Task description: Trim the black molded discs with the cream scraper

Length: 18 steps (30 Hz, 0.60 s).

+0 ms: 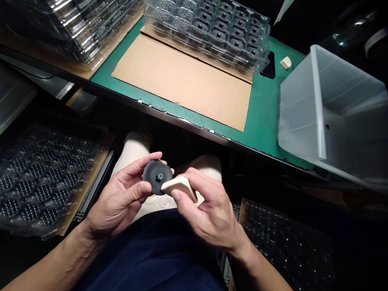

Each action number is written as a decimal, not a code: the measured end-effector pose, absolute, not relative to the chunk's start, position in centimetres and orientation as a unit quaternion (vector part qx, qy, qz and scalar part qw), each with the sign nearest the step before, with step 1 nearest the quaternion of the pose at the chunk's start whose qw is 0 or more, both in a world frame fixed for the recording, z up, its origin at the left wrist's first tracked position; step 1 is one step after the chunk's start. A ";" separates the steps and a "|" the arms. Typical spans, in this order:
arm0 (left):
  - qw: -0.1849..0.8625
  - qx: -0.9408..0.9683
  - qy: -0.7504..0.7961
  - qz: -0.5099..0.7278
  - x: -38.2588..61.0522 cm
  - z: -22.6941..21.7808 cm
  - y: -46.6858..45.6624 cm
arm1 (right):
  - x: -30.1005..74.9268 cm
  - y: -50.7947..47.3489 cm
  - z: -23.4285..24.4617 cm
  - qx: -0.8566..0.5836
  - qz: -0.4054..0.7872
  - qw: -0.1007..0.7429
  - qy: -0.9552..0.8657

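Over my lap, my left hand (127,194) grips a round black disc-shaped part (154,171) by its edge, thumb in front and fingers behind. A short stub stands up from the middle of the disc, which faces me. Pinched between the thumb and fingers of my right hand (209,202) is a cream-coloured wedge-like block (181,186). One end of the block meets the lower right rim of the disc; whether it presses there I cannot tell. Parts of my left fingers are hidden behind the disc.
A clear plastic tray (212,50) with black parts sits on cardboard (182,85) on the green bench (263,117). Stacked trays (87,36) stand at left, a translucent bin (298,109) at right. Near it lie a black phone-like object (269,66) and another cream block (285,62). Filled trays (45,182) flank my legs.
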State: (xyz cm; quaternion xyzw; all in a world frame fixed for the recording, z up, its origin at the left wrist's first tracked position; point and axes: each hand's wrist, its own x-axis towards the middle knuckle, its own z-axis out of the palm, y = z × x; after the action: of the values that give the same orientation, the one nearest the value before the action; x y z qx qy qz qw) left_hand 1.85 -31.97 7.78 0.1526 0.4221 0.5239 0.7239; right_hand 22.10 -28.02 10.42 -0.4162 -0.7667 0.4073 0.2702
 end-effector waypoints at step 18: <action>0.736 0.064 0.468 0.485 2.2 6.9 -32.0 | 22.0 -28.8 9.3 -0.434 0.388 0.227 -0.781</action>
State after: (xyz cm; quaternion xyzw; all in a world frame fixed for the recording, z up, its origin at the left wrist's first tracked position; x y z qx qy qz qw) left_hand 2.23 -32.02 6.90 0.0643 0.4685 0.4846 0.7359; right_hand 22.02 -28.79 9.28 -0.4341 -0.7808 0.3876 0.2272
